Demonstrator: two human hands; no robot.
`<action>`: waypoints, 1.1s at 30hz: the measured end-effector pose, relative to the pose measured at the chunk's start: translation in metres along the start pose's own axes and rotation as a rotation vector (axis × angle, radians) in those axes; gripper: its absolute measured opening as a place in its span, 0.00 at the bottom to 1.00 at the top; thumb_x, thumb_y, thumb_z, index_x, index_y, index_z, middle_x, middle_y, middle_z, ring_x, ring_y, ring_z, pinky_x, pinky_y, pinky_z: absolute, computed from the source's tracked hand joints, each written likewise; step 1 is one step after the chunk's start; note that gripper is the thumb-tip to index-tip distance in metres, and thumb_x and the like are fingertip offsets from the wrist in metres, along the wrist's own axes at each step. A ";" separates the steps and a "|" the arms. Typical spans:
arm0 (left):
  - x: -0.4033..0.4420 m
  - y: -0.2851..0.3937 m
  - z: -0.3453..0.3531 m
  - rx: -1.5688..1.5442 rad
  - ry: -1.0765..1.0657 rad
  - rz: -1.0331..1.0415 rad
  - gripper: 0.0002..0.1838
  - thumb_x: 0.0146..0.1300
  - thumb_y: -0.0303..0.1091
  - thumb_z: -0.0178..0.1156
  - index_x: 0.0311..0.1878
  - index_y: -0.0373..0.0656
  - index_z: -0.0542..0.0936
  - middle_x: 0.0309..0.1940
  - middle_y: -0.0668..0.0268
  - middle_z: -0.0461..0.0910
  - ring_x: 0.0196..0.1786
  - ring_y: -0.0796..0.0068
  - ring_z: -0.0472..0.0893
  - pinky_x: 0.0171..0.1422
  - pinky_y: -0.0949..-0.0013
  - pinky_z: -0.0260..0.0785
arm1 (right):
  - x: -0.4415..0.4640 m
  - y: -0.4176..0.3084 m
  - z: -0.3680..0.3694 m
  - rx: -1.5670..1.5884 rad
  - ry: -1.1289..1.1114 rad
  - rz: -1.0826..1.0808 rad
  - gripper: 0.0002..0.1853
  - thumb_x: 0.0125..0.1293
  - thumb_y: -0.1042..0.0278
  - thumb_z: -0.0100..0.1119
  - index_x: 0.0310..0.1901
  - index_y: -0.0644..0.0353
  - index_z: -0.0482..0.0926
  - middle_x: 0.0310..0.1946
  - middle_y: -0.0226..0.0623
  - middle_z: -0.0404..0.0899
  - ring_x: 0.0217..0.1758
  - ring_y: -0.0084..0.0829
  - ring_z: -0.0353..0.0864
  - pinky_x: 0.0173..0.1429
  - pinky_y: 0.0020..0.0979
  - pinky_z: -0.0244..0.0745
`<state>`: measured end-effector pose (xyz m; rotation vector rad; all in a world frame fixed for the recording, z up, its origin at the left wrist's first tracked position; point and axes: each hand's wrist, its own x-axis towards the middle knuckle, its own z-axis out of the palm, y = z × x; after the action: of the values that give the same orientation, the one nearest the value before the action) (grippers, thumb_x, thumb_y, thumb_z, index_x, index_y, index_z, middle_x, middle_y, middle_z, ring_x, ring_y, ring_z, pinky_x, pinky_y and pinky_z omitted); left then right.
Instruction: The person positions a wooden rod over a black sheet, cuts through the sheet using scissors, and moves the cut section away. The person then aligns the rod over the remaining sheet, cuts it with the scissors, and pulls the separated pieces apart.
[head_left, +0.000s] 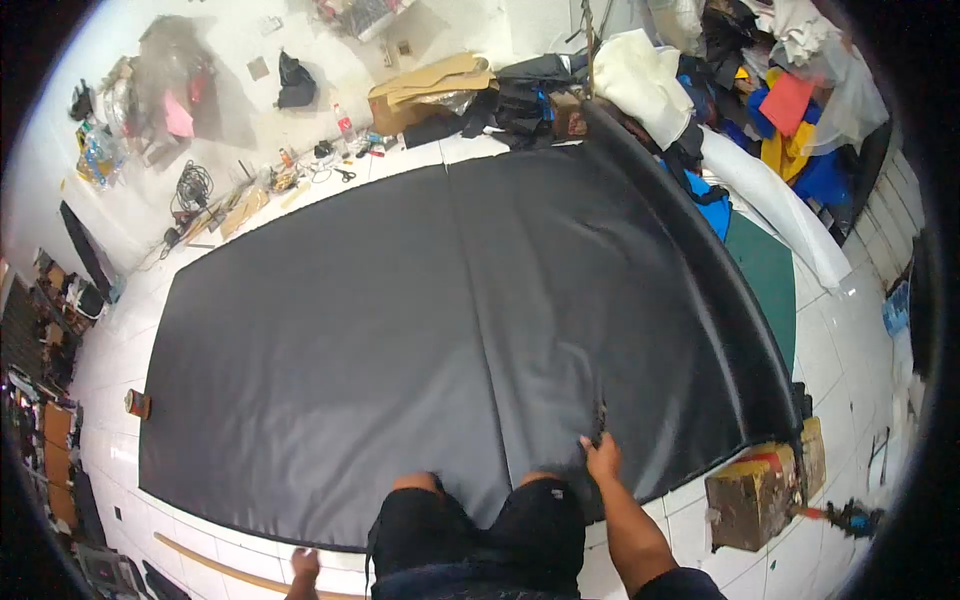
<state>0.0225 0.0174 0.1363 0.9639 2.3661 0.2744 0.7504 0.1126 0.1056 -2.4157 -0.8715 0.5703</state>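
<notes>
A large sheet of black leather-like material (330,340) covers the floor before my knees, with a seam or fold line running through it lengthwise. Over its near right part, my right hand (603,462) is closed around a dark, narrow tool (600,412), pointing away from me; its exact kind is hard to make out. Low on the left, my left hand (305,563) is just off the sheet's near edge, close to a long curved wooden strip (215,560). Its fingers are too small and blurred to read. The sheet's right side rises into a thick roll (690,250).
A taped cardboard box (752,500) stands at the near right. A can (137,404) sits by the left edge. Scissors (345,175) and small tools lie along the back wall. Heaped fabrics (790,110) and a white roll (770,200) are at the far right.
</notes>
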 end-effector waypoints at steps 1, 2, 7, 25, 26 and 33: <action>-0.030 -0.046 -0.040 -0.028 0.087 -0.082 0.24 0.57 0.38 0.66 0.50 0.26 0.79 0.45 0.45 0.83 0.49 0.51 0.83 0.54 0.58 0.73 | -0.035 0.034 -0.023 0.051 0.009 -0.069 0.27 0.61 0.47 0.68 0.47 0.66 0.75 0.43 0.55 0.81 0.50 0.58 0.79 0.53 0.50 0.72; -0.040 -0.085 -0.061 0.128 0.332 0.179 0.13 0.61 0.36 0.61 0.30 0.33 0.77 0.17 0.63 0.73 0.17 0.66 0.70 0.24 0.55 0.62 | -0.070 0.066 -0.039 0.110 0.011 -0.117 0.27 0.61 0.48 0.68 0.47 0.66 0.75 0.42 0.55 0.82 0.49 0.59 0.79 0.53 0.50 0.73; -0.072 -0.160 -0.096 0.175 0.195 -0.021 0.14 0.64 0.38 0.61 0.40 0.35 0.80 0.21 0.65 0.74 0.24 0.70 0.72 0.29 0.61 0.65 | -0.242 0.213 -0.061 -0.029 0.050 0.256 0.22 0.64 0.57 0.64 0.44 0.70 0.70 0.35 0.59 0.79 0.44 0.58 0.80 0.49 0.51 0.73; -0.161 0.153 0.010 -0.035 -0.133 1.052 0.30 0.68 0.45 0.60 0.67 0.36 0.70 0.70 0.47 0.63 0.72 0.47 0.64 0.76 0.51 0.53 | -0.254 0.230 -0.029 -0.495 -0.260 0.096 0.12 0.63 0.63 0.57 0.43 0.60 0.81 0.39 0.45 0.83 0.46 0.45 0.84 0.50 0.44 0.80; -0.171 0.152 0.014 -0.027 -0.136 1.039 0.30 0.68 0.45 0.60 0.67 0.36 0.70 0.70 0.47 0.63 0.72 0.47 0.64 0.76 0.51 0.53 | -0.240 0.209 -0.024 -0.414 -0.182 0.023 0.10 0.63 0.61 0.57 0.40 0.57 0.80 0.35 0.41 0.82 0.42 0.45 0.84 0.47 0.45 0.79; -0.217 0.153 0.000 0.136 -0.033 1.023 0.33 0.57 0.45 0.65 0.65 0.42 0.71 0.66 0.40 0.65 0.70 0.37 0.63 0.74 0.42 0.52 | -0.158 0.115 0.027 -0.323 -0.326 -0.549 0.27 0.68 0.50 0.53 0.65 0.52 0.73 0.63 0.51 0.71 0.67 0.52 0.69 0.69 0.52 0.63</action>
<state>0.2377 -0.0229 0.2872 2.1549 1.6745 0.4625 0.6775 -0.0625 0.0512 -2.2228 -1.8082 0.6493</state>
